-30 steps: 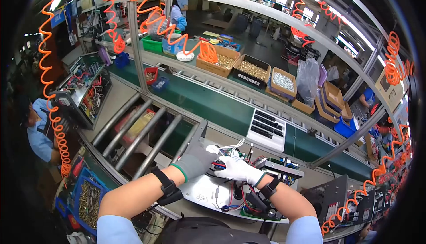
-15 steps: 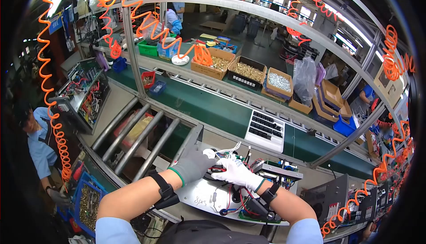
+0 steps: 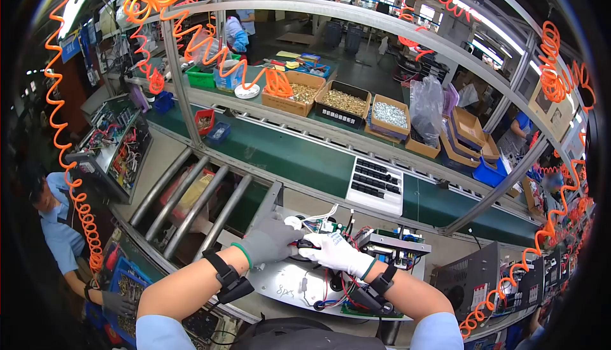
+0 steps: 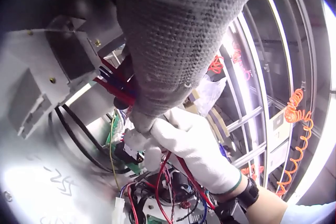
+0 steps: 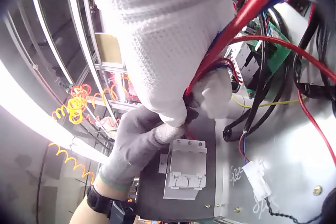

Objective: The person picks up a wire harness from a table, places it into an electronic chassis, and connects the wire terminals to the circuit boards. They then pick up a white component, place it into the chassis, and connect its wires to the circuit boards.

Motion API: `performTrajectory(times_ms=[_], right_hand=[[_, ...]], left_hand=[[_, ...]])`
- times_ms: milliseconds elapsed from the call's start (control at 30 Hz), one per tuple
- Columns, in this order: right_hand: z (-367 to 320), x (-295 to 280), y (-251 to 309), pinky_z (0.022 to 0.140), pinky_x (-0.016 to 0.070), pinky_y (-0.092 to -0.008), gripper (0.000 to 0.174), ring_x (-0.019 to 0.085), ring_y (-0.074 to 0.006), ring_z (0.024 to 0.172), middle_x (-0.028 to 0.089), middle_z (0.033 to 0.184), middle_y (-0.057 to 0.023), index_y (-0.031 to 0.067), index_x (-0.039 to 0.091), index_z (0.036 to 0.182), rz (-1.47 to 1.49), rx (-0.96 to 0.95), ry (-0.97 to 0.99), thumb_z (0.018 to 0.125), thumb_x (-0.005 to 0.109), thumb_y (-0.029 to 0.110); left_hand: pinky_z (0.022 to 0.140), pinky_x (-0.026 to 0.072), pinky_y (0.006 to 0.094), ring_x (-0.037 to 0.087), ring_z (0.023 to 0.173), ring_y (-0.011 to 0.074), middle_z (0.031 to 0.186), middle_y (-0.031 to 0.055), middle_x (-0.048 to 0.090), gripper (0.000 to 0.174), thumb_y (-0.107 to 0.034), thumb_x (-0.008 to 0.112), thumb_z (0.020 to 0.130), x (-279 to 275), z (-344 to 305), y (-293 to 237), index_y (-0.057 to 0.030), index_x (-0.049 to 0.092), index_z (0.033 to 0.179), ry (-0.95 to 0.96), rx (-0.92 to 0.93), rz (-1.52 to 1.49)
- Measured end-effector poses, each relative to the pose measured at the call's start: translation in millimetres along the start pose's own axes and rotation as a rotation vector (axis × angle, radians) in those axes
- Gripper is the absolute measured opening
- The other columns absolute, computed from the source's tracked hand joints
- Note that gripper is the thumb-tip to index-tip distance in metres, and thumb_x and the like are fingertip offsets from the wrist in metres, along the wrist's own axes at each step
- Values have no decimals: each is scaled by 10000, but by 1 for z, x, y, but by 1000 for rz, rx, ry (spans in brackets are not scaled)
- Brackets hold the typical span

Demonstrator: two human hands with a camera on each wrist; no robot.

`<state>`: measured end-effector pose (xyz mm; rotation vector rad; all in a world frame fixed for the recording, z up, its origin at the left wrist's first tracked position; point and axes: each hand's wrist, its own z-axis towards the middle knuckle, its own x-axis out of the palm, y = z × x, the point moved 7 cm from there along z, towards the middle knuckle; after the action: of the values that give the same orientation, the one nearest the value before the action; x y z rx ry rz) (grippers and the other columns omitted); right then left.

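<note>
My left hand (image 3: pixel 272 240), in a grey glove, and my right hand (image 3: pixel 334 250), in a white glove, meet over an open metal chassis (image 3: pixel 283 286). Red and blue wires (image 5: pixel 210 58) run into the curled fingers of the right hand. On the left hand's side, more red and blue wire (image 4: pixel 116 83) sticks out beside the grey fingers, which pinch the bundle. Gloves hide the spot where the fingertips come together. Below the hands in the right wrist view, a white circuit breaker (image 5: pixel 186 166) is mounted on a dark panel.
A white connector (image 5: pixel 257 179) and loose cables lie in the chassis. Behind it runs a green conveyor (image 3: pixel 293 152) carrying a white tray of black parts (image 3: pixel 375 186). Metal rollers (image 3: pixel 197 203) are at left; boxes of screws (image 3: pixel 344 100) line the back. Another person (image 3: pixel 60 216) works at left.
Both hands stay together at the wires, with small shifts of the fingers. The head view has turned slightly. At left, the other person's gloved hand has reached to the blue parts bin.
</note>
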<state>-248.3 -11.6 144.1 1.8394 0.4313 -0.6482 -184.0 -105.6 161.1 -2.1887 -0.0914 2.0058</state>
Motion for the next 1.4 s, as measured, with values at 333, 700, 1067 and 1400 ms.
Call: performTrajectory(times_ms=[333, 700, 1067, 1400], right_hand=[[6, 13, 2, 656, 464, -403, 274, 623, -359, 766, 623, 822, -196, 15, 554, 1036, -492, -199, -111, 935, 552, 270], [5, 10, 1, 721, 488, -453, 303, 633, -391, 842, 640, 881, -217, 21, 551, 1047, -259, -149, -163, 937, 532, 303], [3, 14, 7, 662, 484, -469, 270, 623, -412, 748, 617, 755, -233, -12, 525, 1058, -278, -309, -210, 921, 537, 220], [3, -4, 9, 650, 460, -457, 313, 602, -374, 738, 600, 743, -194, 18, 595, 809, -416, -202, -302, 856, 614, 327]], left_hand=[[1026, 356, 399, 644, 930, 234, 891, 65, 690, 328, -388, 569, 869, 19, -1, -7, -140, 648, 1069, -26, 153, 274], [988, 388, 409, 645, 842, 252, 833, 80, 683, 269, -358, 562, 862, 4, -4, 1, -143, 658, 992, -102, 140, 84], [797, 466, 397, 629, 809, 286, 806, 96, 655, 250, -330, 582, 839, 11, -6, -1, -91, 621, 901, -120, 237, 81], [828, 466, 405, 616, 869, 296, 845, 109, 649, 301, -307, 591, 856, -1, -6, 5, -115, 628, 1086, -164, 101, -51]])
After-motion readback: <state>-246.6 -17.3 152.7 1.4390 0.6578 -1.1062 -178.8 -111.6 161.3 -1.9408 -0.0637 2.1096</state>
